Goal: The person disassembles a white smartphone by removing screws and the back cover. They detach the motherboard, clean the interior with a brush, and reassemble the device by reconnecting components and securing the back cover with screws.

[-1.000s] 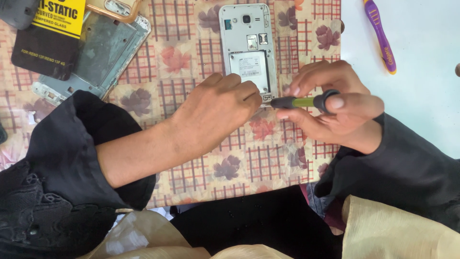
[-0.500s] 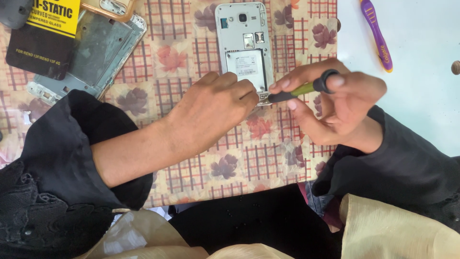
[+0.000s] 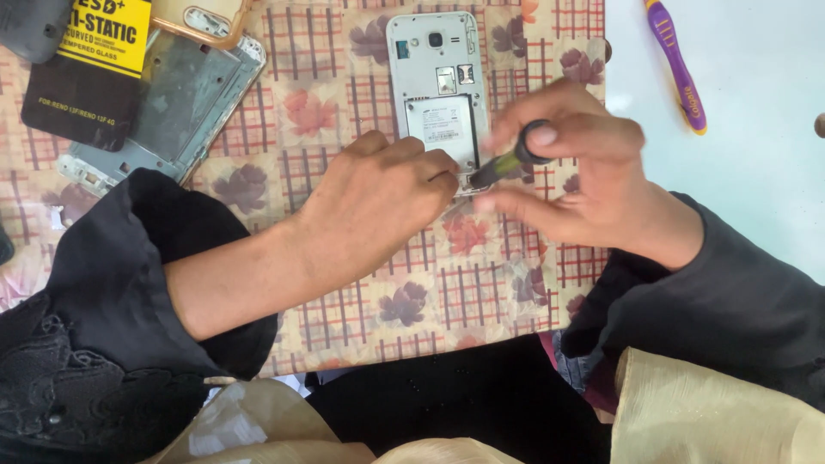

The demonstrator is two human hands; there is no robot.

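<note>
A white phone [image 3: 436, 82] lies back-up with its cover off on a checked floral tablecloth [image 3: 344, 112]. My left hand [image 3: 378, 202] rests on the phone's lower left corner, fingers curled and pressing it down. My right hand [image 3: 576, 167] grips a small screwdriver [image 3: 507, 161] with a green shaft and black cap. Its tip points at the phone's lower right edge. The phone's bottom end is hidden under my fingers.
A grey metal phone frame [image 3: 163, 107] lies at the upper left, beside a black and yellow flat packet [image 3: 90, 73] and a tan phone case [image 3: 210, 21]. A purple toothbrush [image 3: 675, 60] rests on the pale surface to the right.
The right hand has tilted the screwdriver and brought it closer to the phone's lower right edge. The left hand has stayed on the phone's lower end.
</note>
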